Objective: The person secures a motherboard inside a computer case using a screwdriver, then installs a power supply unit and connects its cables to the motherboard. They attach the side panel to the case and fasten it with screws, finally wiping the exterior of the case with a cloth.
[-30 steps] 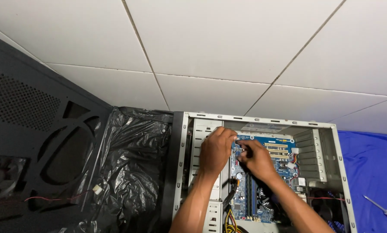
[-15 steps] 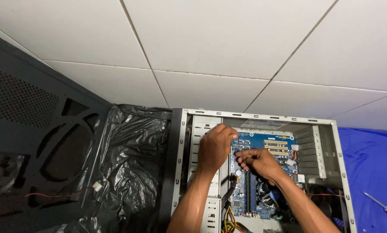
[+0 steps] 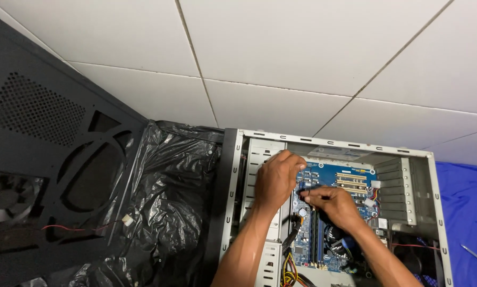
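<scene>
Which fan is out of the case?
The fan on the black side panel at far left; the other fan sits on the blue motherboard.

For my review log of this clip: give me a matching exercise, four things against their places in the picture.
Things:
1. side panel
2. plastic bag
3. motherboard
4. blue cloth

Places:
A. right of the computer case
B. far left, with a fan
C. inside the case, under left hand and right hand
D. between panel and case

Pairs: 1-B, 2-D, 3-C, 4-A
</scene>
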